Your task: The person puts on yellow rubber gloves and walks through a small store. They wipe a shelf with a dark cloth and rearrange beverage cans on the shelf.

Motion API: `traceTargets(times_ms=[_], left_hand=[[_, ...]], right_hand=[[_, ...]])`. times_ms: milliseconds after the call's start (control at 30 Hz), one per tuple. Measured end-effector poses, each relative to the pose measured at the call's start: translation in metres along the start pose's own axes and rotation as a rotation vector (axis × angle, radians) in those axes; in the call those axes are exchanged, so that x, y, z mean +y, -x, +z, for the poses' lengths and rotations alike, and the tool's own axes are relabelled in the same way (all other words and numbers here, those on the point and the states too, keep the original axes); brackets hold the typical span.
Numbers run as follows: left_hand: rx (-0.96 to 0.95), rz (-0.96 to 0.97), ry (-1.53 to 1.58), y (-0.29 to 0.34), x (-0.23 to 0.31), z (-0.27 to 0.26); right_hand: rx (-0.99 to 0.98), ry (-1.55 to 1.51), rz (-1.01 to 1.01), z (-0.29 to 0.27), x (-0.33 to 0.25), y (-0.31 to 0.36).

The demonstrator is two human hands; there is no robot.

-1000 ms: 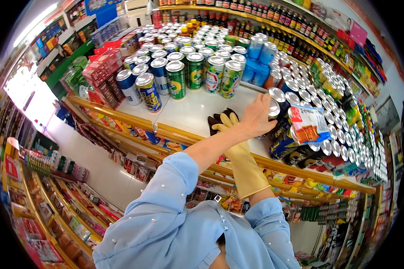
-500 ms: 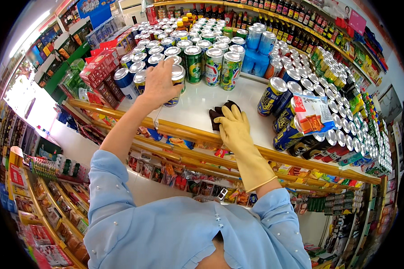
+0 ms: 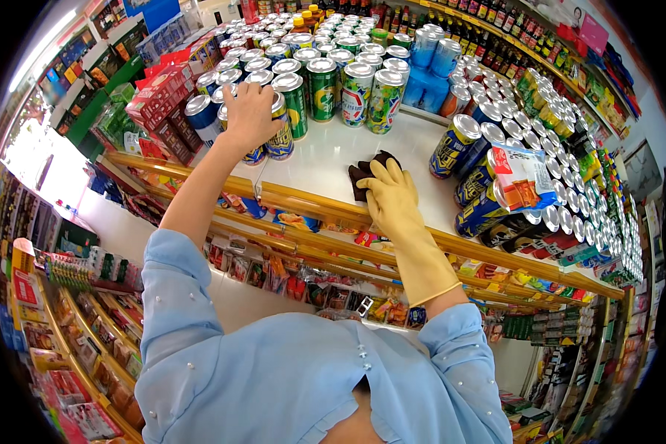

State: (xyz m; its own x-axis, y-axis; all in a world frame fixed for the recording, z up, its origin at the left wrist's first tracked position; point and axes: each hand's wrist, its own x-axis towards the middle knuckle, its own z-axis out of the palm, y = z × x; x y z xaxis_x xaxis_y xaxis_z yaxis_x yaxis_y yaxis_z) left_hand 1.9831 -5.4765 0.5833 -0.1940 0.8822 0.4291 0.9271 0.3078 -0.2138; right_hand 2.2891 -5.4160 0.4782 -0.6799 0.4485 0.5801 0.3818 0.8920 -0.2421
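My bare left hand (image 3: 253, 117) is curled over blue-and-yellow drink cans at the front left of the white shelf. One such can (image 3: 280, 138) stands upright against the thumb side of the hand; another can (image 3: 254, 156) shows partly beneath it. The fingertips reach down among the can tops, so their exact hold is partly hidden. My right hand (image 3: 392, 198), in a yellow rubber glove, presses a bunched dark brown cloth (image 3: 359, 180) onto the shelf surface (image 3: 318, 166). Green cans (image 3: 322, 89) and a patterned white can (image 3: 357, 95) stand just beyond.
Rows of cans (image 3: 529, 137) fill the right side, with a snack packet (image 3: 524, 177) lying on top. Shrink-wrapped blue cans (image 3: 425, 90) stand behind. Red boxes (image 3: 163, 96) are at the left. A wooden rail (image 3: 311, 205) edges the shelf, with packaged snacks below.
My left hand has shifted a little left, and the blue-and-yellow can has moved left with it, uncovering more of a green can behind. The gloved hand stays on the cloth.
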Motion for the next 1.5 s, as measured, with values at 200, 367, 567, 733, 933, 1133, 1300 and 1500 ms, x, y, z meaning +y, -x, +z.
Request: traceTargets(times_ms=[200, 367, 567, 733, 933, 1133, 1300, 1500], left_hand=[[-0.020, -0.030, 0.051, 0.004, -0.001, 0.002], [0.182, 0.004, 0.126, 0.024, -0.005, 0.005], [0.331, 0.117, 0.264, 0.073, -0.003, -0.016], [0.326, 0.139, 0.331, 0.110, 0.004, -0.021], [0.284, 0.123, 0.385, 0.134, 0.008, -0.008], [0.349, 0.185, 0.421, 0.125, 0.013, -0.006], [0.401, 0.292, 0.565, 0.074, 0.054, -0.023], [0.234, 0.501, 0.869, -0.035, 0.208, -0.045]], right_hand=[[-0.018, -0.019, 0.006, 0.001, 0.000, -0.003], [-0.147, -0.075, 0.018, 0.005, 0.016, -0.024], [-0.077, -0.217, -0.031, 0.023, 0.003, -0.069], [-0.181, -0.148, -0.205, 0.063, -0.059, -0.100], [-0.217, -0.047, -0.245, 0.075, -0.048, -0.091], [-0.231, 0.131, -0.055, 0.027, 0.025, -0.048], [-0.222, 0.325, 0.105, -0.004, 0.039, -0.019], [-0.151, 0.385, 0.288, 0.010, 0.032, -0.020]])
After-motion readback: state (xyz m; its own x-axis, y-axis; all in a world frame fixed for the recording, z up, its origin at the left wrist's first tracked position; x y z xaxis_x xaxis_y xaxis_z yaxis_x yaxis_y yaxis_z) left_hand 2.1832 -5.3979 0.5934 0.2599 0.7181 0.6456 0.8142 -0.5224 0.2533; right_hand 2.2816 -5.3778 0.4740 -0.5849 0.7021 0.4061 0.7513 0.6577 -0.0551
